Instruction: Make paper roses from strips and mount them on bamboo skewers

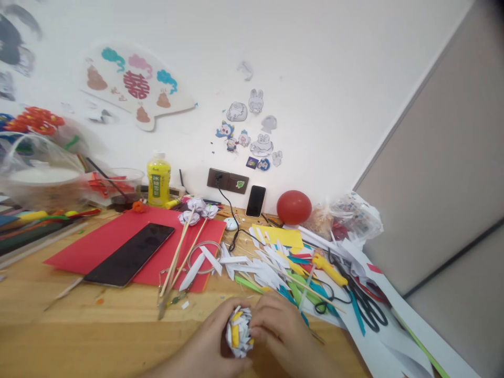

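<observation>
Head view, paper bundle [239,333] partly hidden between both hands, fingertips [255,333] blurred

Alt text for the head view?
Left hand holds white-and-yellow paper piece over wooden table; right hand at its side. Beyond: black tablet on red paper, white paper flowers on sticks, heaped paper strips, scissors, yellow bottle near wall.

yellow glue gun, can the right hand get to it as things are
Probably yes: the yellow glue gun lies uncovered among the paper strips, ahead and to the right of the right hand. That hand is busy at the folded-paper piece, though.
</observation>
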The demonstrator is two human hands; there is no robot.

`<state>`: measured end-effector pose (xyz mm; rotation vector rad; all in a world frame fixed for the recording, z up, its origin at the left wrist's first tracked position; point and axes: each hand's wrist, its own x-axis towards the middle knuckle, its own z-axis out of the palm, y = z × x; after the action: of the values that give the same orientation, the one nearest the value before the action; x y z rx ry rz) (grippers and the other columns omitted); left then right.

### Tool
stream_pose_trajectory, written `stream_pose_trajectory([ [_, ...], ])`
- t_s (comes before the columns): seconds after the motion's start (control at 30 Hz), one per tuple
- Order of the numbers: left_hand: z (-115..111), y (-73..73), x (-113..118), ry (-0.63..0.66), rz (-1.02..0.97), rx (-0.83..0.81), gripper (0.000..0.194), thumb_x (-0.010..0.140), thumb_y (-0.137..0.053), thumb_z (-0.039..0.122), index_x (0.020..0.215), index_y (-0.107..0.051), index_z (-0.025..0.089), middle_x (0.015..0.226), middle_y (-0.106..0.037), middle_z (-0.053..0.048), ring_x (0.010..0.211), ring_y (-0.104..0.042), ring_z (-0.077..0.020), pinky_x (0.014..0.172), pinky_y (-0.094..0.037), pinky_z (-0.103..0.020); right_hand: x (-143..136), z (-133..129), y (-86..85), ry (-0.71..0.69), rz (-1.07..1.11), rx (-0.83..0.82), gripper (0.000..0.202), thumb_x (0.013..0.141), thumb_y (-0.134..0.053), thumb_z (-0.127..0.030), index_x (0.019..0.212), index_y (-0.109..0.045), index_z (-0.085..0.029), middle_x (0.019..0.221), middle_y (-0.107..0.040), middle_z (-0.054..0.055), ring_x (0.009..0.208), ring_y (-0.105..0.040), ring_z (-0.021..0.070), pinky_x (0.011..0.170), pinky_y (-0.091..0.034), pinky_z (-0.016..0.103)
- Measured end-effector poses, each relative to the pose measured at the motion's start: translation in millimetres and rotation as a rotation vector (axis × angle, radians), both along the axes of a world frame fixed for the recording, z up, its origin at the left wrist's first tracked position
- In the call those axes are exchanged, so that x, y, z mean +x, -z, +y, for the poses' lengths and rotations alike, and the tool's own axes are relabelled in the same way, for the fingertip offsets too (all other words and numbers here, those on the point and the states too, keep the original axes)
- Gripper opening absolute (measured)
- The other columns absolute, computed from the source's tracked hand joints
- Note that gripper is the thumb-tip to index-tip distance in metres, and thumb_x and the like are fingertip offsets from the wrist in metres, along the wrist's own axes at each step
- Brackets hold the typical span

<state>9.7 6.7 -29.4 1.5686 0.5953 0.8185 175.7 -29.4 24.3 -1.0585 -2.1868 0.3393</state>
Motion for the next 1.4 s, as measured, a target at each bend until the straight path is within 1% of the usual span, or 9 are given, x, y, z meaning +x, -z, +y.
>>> stream_pose_trajectory([
  [0.13,1.8,8.1,3.8,0.210,-0.296,-0.276,0.068,0.048,-0.065,0.000,0.108,-0.043,0.026,0.102,-0.057,0.000,0.089,-0.059,-0.0203,0.072,-0.045,-0.029,6.3,-1.3,-3.4,-0.014,-0.052,-0.004,0.018,0.092,-0.046,-0.026,0.080,-0.059,-0.021,0.083,-0.060,0.001,0.082,-0.052,0.0137,0.072,-0.040,0.026],
  [0.27,3.3,3.4,2.3,0.315,-0.330,-0.311,0.076,0.047,-0.067,-0.003,0.114,-0.043,0.027,0.110,-0.057,0.000,0.099,-0.057,-0.0214,0.083,-0.042,-0.033,11.3,-1.7,0.3,-0.042,-0.084,0.006,0.012,0.090,-0.049,-0.022,0.084,-0.060,-0.023,0.086,-0.059,0.001,0.084,-0.052,0.0130,0.073,-0.039,0.025],
  [0.37,4.0,-4.5,-2.2,0.296,-0.173,-0.299,0.078,0.044,-0.067,-0.006,0.112,-0.046,0.026,0.111,-0.058,0.001,0.104,-0.053,-0.0230,0.088,-0.039,-0.034,11.7,-1.4,2.5,-0.077,-0.077,0.042,0.011,0.089,-0.050,-0.023,0.085,-0.061,-0.024,0.084,-0.057,0.000,0.080,-0.051,0.0122,0.069,-0.039,0.023],
  [0.5,3.2,-8.6,-5.9,0.278,-0.008,-0.304,0.066,0.043,-0.067,-0.002,0.102,-0.052,0.022,0.093,-0.060,0.004,0.089,-0.054,-0.0200,0.076,-0.041,-0.029,8.1,-1.1,-3.7,-0.104,-0.086,0.053,0.016,0.091,-0.047,-0.024,0.082,-0.060,-0.022,0.081,-0.058,0.001,0.078,-0.050,0.0123,0.068,-0.039,0.023],
  [0.7,2.8,-10.1,-8.9,0.306,0.023,-0.314,0.047,0.047,-0.063,0.001,0.089,-0.053,0.019,0.079,-0.055,0.008,0.075,-0.050,-0.0133,0.066,-0.038,-0.022,5.0,-2.1,-9.6,-0.148,-0.006,0.004,0.027,0.093,-0.041,-0.038,0.085,-0.060,-0.021,0.081,-0.062,0.002,0.080,-0.053,0.0131,0.073,-0.042,0.025],
  [0.83,3.7,-12.5,-7.8,0.260,-0.028,-0.357,0.044,0.047,-0.061,0.001,0.086,-0.051,0.019,0.073,-0.053,0.009,0.067,-0.047,-0.0099,0.060,-0.034,-0.020,2.6,-5.7,-6.3,-0.024,0.148,0.010,0.032,0.090,-0.042,-0.047,0.085,-0.060,-0.022,0.079,-0.058,0.002,0.077,-0.055,0.0140,0.069,-0.044,0.025],
  [0.93,2.5,-16.5,-4.2,0.180,-0.075,-0.397,0.047,0.044,-0.062,0.000,0.084,-0.048,0.019,0.069,-0.053,0.010,0.064,-0.047,-0.0093,0.058,-0.034,-0.020,-1.9,-8.7,-7.9,0.024,0.133,0.095,0.028,0.090,-0.046,-0.042,0.079,-0.060,-0.021,0.075,-0.057,0.002,0.073,-0.055,0.0141,0.066,-0.044,0.025],
  [1.13,2.9,-20.6,0.3,0.090,-0.112,-0.443,0.053,0.042,-0.061,-0.002,0.088,-0.045,0.020,0.071,-0.057,0.010,0.065,-0.051,-0.0099,0.059,-0.035,-0.021,-5.3,-10.3,-14.3,0.064,0.029,0.139,0.015,0.090,-0.048,-0.027,0.083,-0.060,-0.020,0.076,-0.060,0.003,0.075,-0.055,0.0145,0.066,-0.044,0.025],
  [1.4,6.7,-5.3,-1.7,0.169,-0.170,-0.449,0.050,0.043,-0.062,-0.002,0.084,-0.044,0.021,0.067,-0.055,0.011,0.061,-0.048,-0.0077,0.055,-0.033,-0.019,1.1,-8.2,-16.3,0.003,0.004,0.109,0.009,0.089,-0.051,-0.023,0.083,-0.057,-0.022,0.081,-0.064,0.001,0.079,-0.055,0.0141,0.071,-0.043,0.027],
])
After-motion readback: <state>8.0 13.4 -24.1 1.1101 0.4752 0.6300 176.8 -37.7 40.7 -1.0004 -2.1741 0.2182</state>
